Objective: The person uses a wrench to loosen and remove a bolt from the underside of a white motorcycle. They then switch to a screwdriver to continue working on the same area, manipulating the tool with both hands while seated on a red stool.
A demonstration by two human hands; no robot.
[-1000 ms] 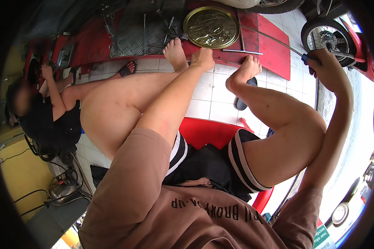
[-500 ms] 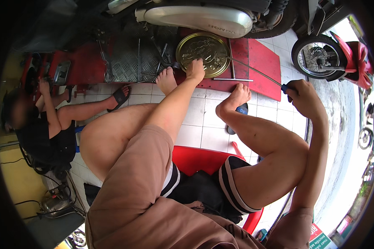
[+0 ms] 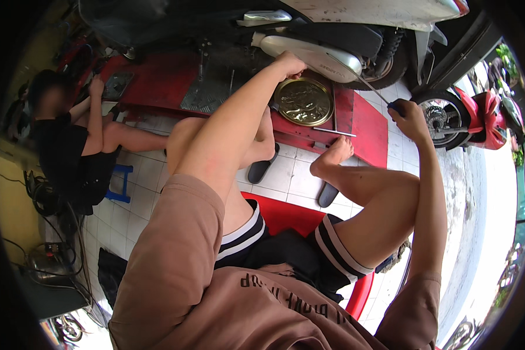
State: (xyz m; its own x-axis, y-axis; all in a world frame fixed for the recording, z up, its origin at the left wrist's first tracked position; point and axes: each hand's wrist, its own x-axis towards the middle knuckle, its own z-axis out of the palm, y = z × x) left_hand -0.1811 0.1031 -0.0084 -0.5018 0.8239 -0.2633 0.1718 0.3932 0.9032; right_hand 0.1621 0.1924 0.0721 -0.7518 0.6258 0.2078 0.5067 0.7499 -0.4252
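Observation:
My right hand [image 3: 409, 121] is wrapped round the blue handle of a long screwdriver [image 3: 367, 86]. Its thin metal shaft slants up to the left, across the silver engine cover [image 3: 312, 55] of a motorcycle. Beside the front of that cover is my left hand [image 3: 289, 66], its fingers curled together; whatever they hold, if anything, is hidden. Just below it, a round gold-coloured metal tray [image 3: 331, 108] with a shallow layer of liquid and small parts rests on a red lift platform [image 3: 370, 131].
A T-shaped metal bar [image 3: 334, 133] lies by the tray. More tools lie on the platform's patterned metal plate [image 3: 207, 96]. At the left a person in black [image 3: 70, 140] sits on a blue stool [image 3: 119, 184]. A red motorcycle [image 3: 478, 122] stands at the right.
My left hand has gone from the tray up to the engine cover. The screwdriver's tip has risen from the tray to the cover, and my view has tilted upward.

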